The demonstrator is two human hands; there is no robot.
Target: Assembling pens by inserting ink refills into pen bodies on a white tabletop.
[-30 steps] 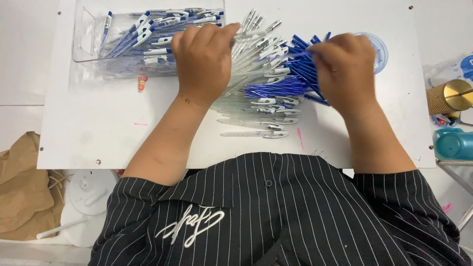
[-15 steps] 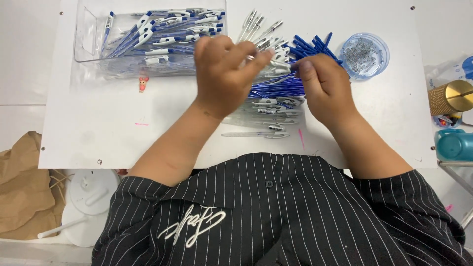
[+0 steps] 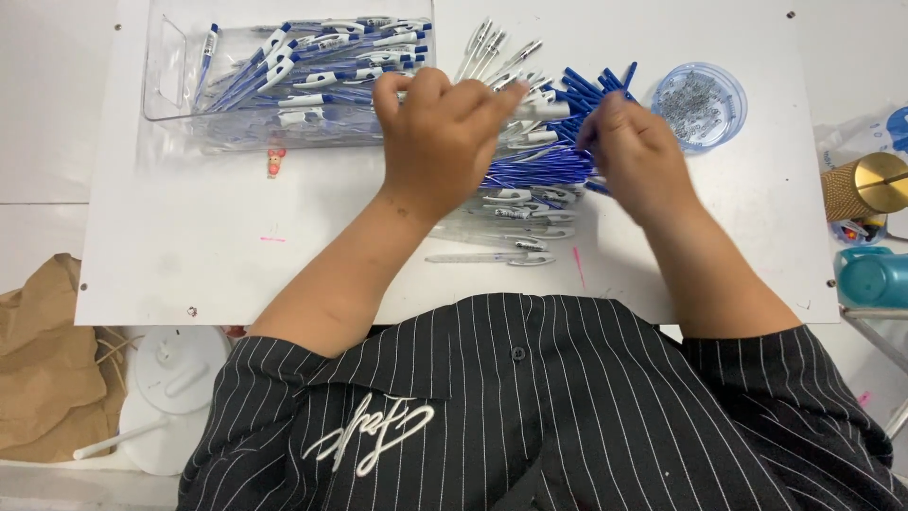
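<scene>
Overhead view of a white work board (image 3: 236, 246) that lay on a pale table; small screw holes marked its corners and faint pink marks dotted its surface. The left hand (image 3: 440, 137) was curled over a loose heap of pen parts (image 3: 530, 180) at the middle of the board, its fingers pinched on a clear pen barrel (image 3: 549, 111) that pointed to the right. The right hand (image 3: 638, 156) rested just beside it on the heap's right edge, fingers bent down among blue refills (image 3: 591, 90); whether it grasped one could not be told. A few clear barrels (image 3: 487, 257) lay apart at the near edge of the heap. A clear plastic bin (image 3: 170, 76) of assembled blue-and-white pens (image 3: 312, 47) stood at the board's far left. A round blue dish (image 3: 700, 104) of small metal springs sat at the far right. Off the board were a brown paper bag (image 3: 43, 378) and a white lid (image 3: 175, 388) at the left, and a gold cap (image 3: 865, 189) and a teal container (image 3: 870, 276) at the right.
</scene>
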